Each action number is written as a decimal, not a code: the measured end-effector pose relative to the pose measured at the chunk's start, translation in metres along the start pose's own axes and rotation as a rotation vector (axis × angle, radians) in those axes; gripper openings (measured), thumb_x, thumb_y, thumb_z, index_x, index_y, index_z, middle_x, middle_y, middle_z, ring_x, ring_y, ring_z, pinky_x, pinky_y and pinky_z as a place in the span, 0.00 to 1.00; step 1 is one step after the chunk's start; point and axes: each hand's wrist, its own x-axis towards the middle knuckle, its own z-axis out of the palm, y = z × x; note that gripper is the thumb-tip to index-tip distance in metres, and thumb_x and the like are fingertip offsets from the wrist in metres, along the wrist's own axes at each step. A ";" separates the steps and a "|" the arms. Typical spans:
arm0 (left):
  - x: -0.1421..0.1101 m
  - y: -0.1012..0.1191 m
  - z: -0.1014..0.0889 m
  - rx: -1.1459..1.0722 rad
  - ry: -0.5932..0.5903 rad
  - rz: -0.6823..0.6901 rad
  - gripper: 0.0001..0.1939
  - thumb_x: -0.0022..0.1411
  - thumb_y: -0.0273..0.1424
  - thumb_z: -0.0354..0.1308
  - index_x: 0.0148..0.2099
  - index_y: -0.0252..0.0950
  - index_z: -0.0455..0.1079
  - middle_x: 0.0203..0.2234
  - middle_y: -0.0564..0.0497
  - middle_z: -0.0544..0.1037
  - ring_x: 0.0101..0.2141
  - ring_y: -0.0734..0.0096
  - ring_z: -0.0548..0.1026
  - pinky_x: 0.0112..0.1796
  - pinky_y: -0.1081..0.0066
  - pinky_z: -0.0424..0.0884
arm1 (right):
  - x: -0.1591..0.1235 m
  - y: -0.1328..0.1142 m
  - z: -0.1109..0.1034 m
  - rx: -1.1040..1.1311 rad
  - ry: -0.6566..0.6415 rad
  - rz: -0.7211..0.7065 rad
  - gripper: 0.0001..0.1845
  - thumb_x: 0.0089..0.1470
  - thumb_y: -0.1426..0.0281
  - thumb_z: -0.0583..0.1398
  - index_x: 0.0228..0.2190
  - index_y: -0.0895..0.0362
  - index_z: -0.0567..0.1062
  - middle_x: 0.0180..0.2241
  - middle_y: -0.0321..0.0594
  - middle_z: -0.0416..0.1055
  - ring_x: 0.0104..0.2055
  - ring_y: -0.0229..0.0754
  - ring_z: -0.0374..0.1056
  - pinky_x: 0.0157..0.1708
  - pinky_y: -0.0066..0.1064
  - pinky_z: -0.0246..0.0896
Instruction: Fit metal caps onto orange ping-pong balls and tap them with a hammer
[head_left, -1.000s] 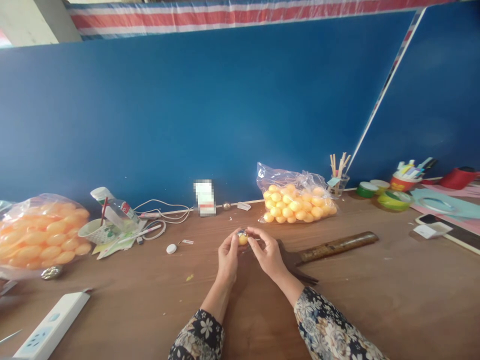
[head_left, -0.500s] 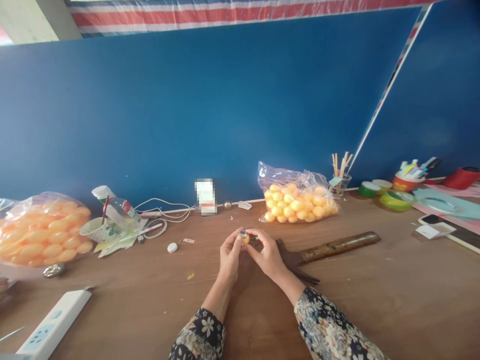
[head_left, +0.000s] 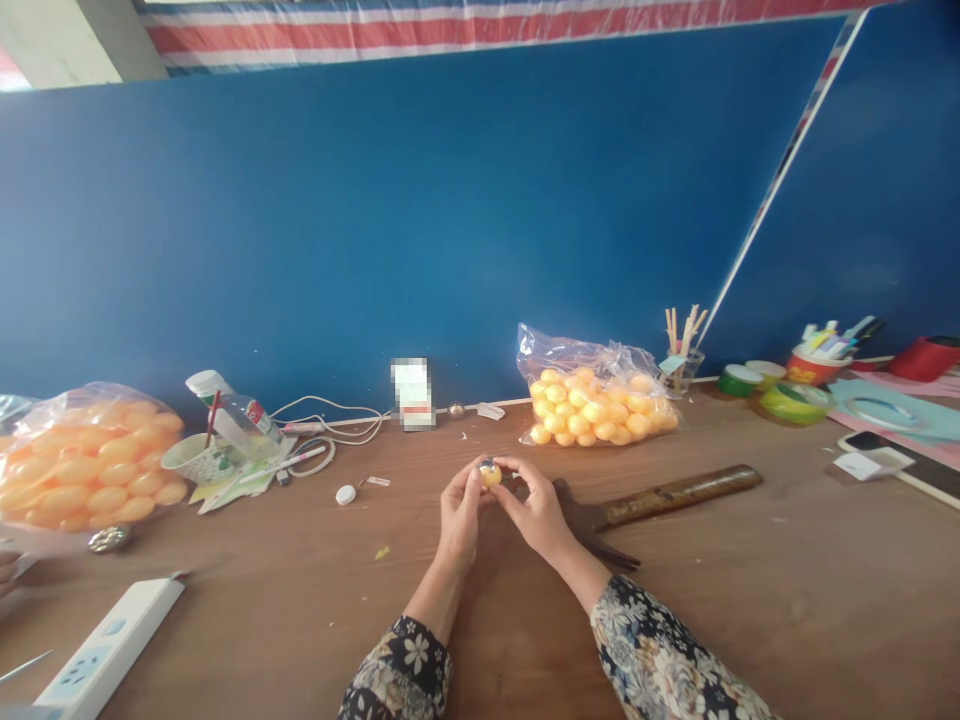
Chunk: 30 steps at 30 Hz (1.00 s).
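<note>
Between my fingertips is a small yellow ball (head_left: 490, 477) with a shiny silver patch at its top. My left hand (head_left: 459, 512) pinches it from the left, thumb toward me. From the right, the closed fingers of my right hand (head_left: 536, 508) hold the same ball. Just beyond my right hand lies a hammer (head_left: 679, 495), its wooden handle pointing right and its dark metal head partly hidden by that hand. A clear bag of yellow balls (head_left: 596, 408) stands behind it near the blue partition.
At left are another bag of yellow balls (head_left: 94, 470), a silver ball (head_left: 109, 540), a power strip (head_left: 112, 640), a paper cup (head_left: 196, 460), a bottle (head_left: 251, 415) and cables. Another person's hand (head_left: 7, 570) shows at the left edge. Tape rolls (head_left: 793, 402) and a phone (head_left: 862, 442) lie right.
The small ball has turned slightly in my fingers, so more yellow and less silver shows. Both hands stay in nearly the same place.
</note>
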 end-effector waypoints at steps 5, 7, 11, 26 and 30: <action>0.001 0.000 0.000 -0.029 -0.029 -0.003 0.25 0.50 0.40 0.66 0.49 0.34 0.73 0.42 0.41 0.79 0.39 0.61 0.78 0.39 0.68 0.73 | 0.000 0.006 0.000 0.052 -0.011 0.023 0.18 0.55 0.67 0.59 0.48 0.53 0.71 0.46 0.45 0.73 0.47 0.46 0.70 0.44 0.39 0.69; 0.000 0.002 0.001 -0.031 -0.028 -0.006 0.25 0.49 0.39 0.67 0.48 0.33 0.73 0.41 0.41 0.80 0.39 0.59 0.79 0.40 0.66 0.73 | -0.001 0.007 0.000 0.056 -0.031 0.025 0.17 0.56 0.67 0.58 0.48 0.53 0.71 0.47 0.45 0.73 0.47 0.46 0.70 0.46 0.39 0.68; -0.001 0.002 0.002 -0.046 -0.020 0.004 0.24 0.47 0.38 0.68 0.46 0.32 0.74 0.39 0.41 0.80 0.37 0.60 0.79 0.39 0.65 0.74 | 0.000 0.007 -0.001 0.050 -0.058 0.040 0.16 0.55 0.67 0.58 0.47 0.53 0.72 0.47 0.44 0.73 0.48 0.46 0.70 0.46 0.38 0.68; 0.019 -0.006 -0.013 0.058 0.403 0.169 0.24 0.50 0.49 0.61 0.37 0.31 0.76 0.23 0.51 0.76 0.22 0.77 0.72 0.26 0.76 0.69 | 0.040 -0.013 -0.035 -0.799 -0.451 0.110 0.07 0.55 0.73 0.57 0.33 0.54 0.76 0.34 0.40 0.77 0.39 0.43 0.72 0.37 0.30 0.63; 0.019 -0.006 -0.013 0.071 0.406 0.170 0.25 0.50 0.49 0.60 0.36 0.29 0.75 0.23 0.50 0.76 0.22 0.76 0.71 0.25 0.76 0.68 | 0.045 -0.019 -0.023 -0.935 -0.597 0.108 0.08 0.52 0.77 0.57 0.29 0.58 0.77 0.34 0.46 0.76 0.39 0.45 0.72 0.37 0.30 0.61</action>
